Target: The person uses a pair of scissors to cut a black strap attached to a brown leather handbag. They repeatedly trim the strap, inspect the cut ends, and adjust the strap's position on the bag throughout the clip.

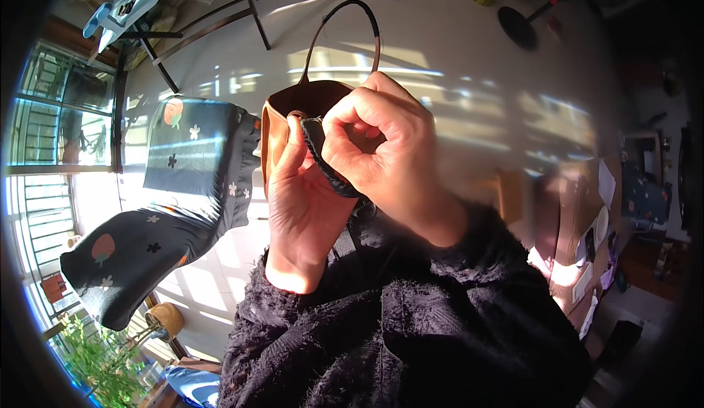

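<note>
A brown handbag (274, 136) stands open in front of me, its inside dark. Its far handle (313, 45) arches upward, brown along the sides and wrapped in black near the top. The near handle (311, 138), covered in black braided wrapping, curves between my hands. My left hand (304, 206) is closed on this near handle, thumb pointing up along it. My right hand (396, 147) is curled into a pinch against the handle's right side. What its fingertips hold, if anything, is too small or hidden to tell.
At left is a chair in a dark patterned cover (194, 158), beside a window (66, 107). A folding rack (213, 23) stands far left. Potted greenery (103, 360) is at lower left. Cardboard boxes (568, 202) are on the right. A black round-based stand (519, 28) is at far right.
</note>
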`<state>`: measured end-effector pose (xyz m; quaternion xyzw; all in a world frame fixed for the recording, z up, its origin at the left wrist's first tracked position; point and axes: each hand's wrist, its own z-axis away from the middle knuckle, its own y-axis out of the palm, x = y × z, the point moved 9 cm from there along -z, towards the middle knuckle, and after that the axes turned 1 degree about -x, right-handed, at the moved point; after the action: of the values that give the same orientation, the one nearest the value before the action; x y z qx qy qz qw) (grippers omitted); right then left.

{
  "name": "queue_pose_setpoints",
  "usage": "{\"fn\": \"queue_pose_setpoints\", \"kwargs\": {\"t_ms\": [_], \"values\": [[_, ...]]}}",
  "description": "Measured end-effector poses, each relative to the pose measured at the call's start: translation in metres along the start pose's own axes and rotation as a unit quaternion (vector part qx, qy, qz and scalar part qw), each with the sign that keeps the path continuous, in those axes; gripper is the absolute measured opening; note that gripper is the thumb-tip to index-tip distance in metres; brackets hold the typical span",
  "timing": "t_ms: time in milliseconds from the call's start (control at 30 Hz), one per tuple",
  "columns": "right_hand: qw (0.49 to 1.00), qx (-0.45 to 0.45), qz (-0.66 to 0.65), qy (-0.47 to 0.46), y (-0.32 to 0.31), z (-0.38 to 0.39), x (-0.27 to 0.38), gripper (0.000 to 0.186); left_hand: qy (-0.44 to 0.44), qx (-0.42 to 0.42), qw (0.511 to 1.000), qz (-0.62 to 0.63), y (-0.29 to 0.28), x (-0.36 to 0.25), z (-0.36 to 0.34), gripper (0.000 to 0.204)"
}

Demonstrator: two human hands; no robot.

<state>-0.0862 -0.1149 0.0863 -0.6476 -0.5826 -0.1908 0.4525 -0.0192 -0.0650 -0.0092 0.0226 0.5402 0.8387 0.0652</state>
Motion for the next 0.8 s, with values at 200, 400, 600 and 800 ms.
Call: {"fn": "queue_pose_setpoints", "kwargs": {"t_ms": [200, 400, 600, 800], "values": [[1.0, 0.008, 0.015, -0.006, 0.002, -0.001, 0.001, 0.012, -0.013, -0.001, 1.0, 0.001, -0.001, 0.001, -0.001, 0.038], [1.0, 0.013, 0.01, 0.002, 0.002, -0.001, -0.001, 0.012, -0.013, 0.009, 1.0, 0.011, 0.0, 0.0, -0.001, 0.038], [1.0, 0.011, 0.0, 0.003, 0.002, 0.0, -0.003, 0.011, -0.017, 0.059, 0.998, 0.024, 0.001, 0.001, -0.002, 0.033], [1.0, -0.003, 0.006, 0.01, 0.0, -0.002, -0.005, 0.014, -0.015, 0.049, 0.999, 0.0, 0.004, 0.002, -0.005, 0.038]]}}
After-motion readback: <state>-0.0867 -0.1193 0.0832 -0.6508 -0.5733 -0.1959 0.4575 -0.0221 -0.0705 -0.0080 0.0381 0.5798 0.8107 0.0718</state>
